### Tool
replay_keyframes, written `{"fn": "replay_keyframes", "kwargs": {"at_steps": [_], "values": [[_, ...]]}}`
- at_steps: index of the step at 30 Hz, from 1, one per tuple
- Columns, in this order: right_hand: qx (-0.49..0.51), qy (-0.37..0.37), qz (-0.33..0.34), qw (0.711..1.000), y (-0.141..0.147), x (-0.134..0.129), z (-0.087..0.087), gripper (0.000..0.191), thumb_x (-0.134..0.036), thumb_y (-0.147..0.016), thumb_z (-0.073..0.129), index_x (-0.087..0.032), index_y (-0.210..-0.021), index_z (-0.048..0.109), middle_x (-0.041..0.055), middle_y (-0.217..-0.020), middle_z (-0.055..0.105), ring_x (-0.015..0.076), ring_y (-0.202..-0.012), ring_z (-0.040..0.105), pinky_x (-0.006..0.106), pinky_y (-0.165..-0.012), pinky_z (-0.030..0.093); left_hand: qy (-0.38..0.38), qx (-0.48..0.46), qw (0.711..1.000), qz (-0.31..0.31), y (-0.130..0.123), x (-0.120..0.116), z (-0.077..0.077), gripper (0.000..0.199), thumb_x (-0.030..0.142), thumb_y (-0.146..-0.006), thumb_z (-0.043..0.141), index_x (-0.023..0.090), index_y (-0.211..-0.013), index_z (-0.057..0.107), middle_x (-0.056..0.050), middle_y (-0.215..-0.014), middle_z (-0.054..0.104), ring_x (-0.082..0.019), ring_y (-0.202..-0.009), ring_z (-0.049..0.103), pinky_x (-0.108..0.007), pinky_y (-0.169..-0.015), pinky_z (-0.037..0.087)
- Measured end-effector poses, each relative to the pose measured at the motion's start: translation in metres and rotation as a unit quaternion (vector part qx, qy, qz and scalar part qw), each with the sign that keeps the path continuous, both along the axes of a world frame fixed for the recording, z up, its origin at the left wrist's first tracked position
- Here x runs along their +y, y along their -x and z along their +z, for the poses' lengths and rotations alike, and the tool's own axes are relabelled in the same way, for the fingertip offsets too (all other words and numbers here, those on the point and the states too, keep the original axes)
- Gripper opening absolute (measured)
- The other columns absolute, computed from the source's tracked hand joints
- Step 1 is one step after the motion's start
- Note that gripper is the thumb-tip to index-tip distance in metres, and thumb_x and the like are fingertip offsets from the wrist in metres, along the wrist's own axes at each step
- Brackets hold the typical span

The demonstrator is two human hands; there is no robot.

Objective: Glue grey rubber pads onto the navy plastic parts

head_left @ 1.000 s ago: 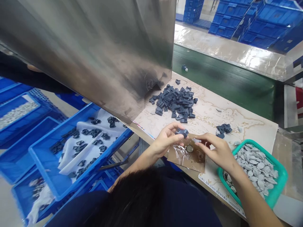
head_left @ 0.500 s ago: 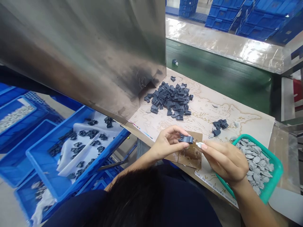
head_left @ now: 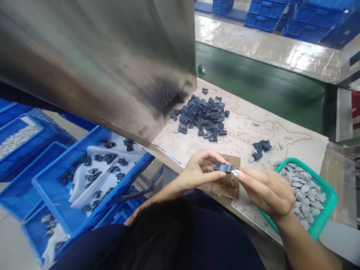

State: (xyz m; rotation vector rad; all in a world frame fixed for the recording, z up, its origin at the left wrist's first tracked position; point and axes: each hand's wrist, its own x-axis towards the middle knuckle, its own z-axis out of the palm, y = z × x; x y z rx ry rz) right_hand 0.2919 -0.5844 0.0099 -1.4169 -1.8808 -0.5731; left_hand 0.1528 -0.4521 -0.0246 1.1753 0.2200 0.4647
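Between thumb and fingers, my left hand [head_left: 201, 170] grips a dark grey plastic part [head_left: 224, 167] above a brown cardboard piece [head_left: 227, 183]. My right hand [head_left: 268, 189] pinches a small whitish piece [head_left: 235, 172], whose tip meets the right end of the dark part. Beyond my hands, a heap of dark parts [head_left: 202, 114] lies on the map-printed sheet [head_left: 242, 123], with a small cluster of the same parts [head_left: 261, 148] to its right. Beside my right hand stands a green basket [head_left: 329, 210] of light grey pieces [head_left: 305, 191].
A large metal panel [head_left: 112, 67] rises at the upper left. Behind the sheet runs a green conveyor belt [head_left: 267, 78] carrying one dark part [head_left: 201, 68]. Blue trays [head_left: 56, 198] holding parts and white cloth stand low at the left. Blue crates [head_left: 261, 18] are stacked at the back.
The whitish piece and the dark part have come together; a gap showed between them before. On the belt, the single part has shifted left. The view has moved slightly.
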Motion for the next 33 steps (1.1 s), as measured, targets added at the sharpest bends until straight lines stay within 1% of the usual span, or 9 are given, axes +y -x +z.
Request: {"fn": "replay_keyframes", "kwargs": {"at_steps": [9,14,17,22,26,30,33], "values": [[0.008,-0.002,0.001,1.0,0.0031,0.0008,0.0023,0.013,-0.004,-0.088,0.058,-0.013,-0.097,0.061,0.0079,-0.079,0.072,0.0141,-0.071,0.066,0.024,-0.053,0.044,0.002,-0.019,1.0,-0.003,-0.0001,-0.0005,-0.0014,0.025,0.027,-0.07,0.077,0.016,-0.084,0.06,-0.001,-0.084,0.066,-0.009,-0.077,0.065,-0.018,-0.068,0.053],[0.01,-0.019,-0.026,0.999,0.0,-0.0022,0.0001,0.017,-0.005,-0.085,0.062,-0.016,-0.097,0.061,0.0056,-0.08,0.073,0.0132,-0.068,0.066,0.023,-0.052,0.044,0.009,0.006,1.0,0.003,0.0005,0.0,-0.004,0.03,0.033,-0.068,0.077,0.017,-0.086,0.059,-0.001,-0.087,0.067,-0.011,-0.078,0.065,-0.021,-0.068,0.052],[0.011,-0.014,-0.036,0.999,-0.001,-0.0026,0.0006,0.02,-0.004,-0.083,0.063,-0.018,-0.099,0.061,0.0049,-0.08,0.073,0.0133,-0.067,0.066,0.024,-0.051,0.044,0.004,0.022,1.0,0.005,0.0009,-0.0001,-0.0039,0.032,0.036,-0.067,0.078,0.017,-0.084,0.058,-0.002,-0.087,0.067,-0.012,-0.079,0.066,-0.021,-0.068,0.053],[0.019,0.002,-0.007,1.0,0.0012,0.0005,0.0028,0.018,-0.005,-0.086,0.059,-0.018,-0.1,0.06,0.0054,-0.078,0.073,0.0138,-0.068,0.066,0.023,-0.052,0.046,-0.012,0.018,1.0,0.009,-0.0001,-0.002,-0.0023,0.032,0.037,-0.067,0.078,0.016,-0.083,0.059,-0.003,-0.086,0.067,-0.011,-0.077,0.065,-0.02,-0.067,0.052],[0.028,0.005,-0.002,1.0,0.003,0.0024,0.0013,0.015,-0.006,-0.088,0.059,-0.016,-0.098,0.06,0.0067,-0.077,0.072,0.0138,-0.067,0.066,0.023,-0.052,0.045,-0.017,0.015,1.0,0.007,-0.0003,-0.0022,-0.0018,0.032,0.037,-0.067,0.077,0.016,-0.083,0.059,-0.003,-0.085,0.067,-0.011,-0.077,0.065,-0.019,-0.066,0.052],[0.049,0.018,0.019,0.998,0.003,0.0019,-0.0007,0.013,-0.007,-0.089,0.057,-0.014,-0.099,0.06,0.0086,-0.079,0.072,0.0136,-0.067,0.065,0.024,-0.052,0.044,-0.026,0.016,1.0,0.001,0.0015,0.0005,0.0002,0.028,0.033,-0.067,0.078,0.015,-0.081,0.061,-0.003,-0.083,0.067,-0.011,-0.076,0.066,-0.018,-0.067,0.053],[0.046,0.036,0.037,0.998,0.0018,0.0004,-0.0003,0.012,-0.008,-0.09,0.056,-0.013,-0.101,0.059,0.0089,-0.079,0.072,0.0129,-0.065,0.064,0.024,-0.05,0.042,-0.042,0.013,0.999,-0.009,0.0032,0.0026,0.0027,0.024,0.028,-0.067,0.078,0.015,-0.081,0.063,-0.003,-0.083,0.068,-0.011,-0.077,0.067,-0.018,-0.068,0.054]]}}
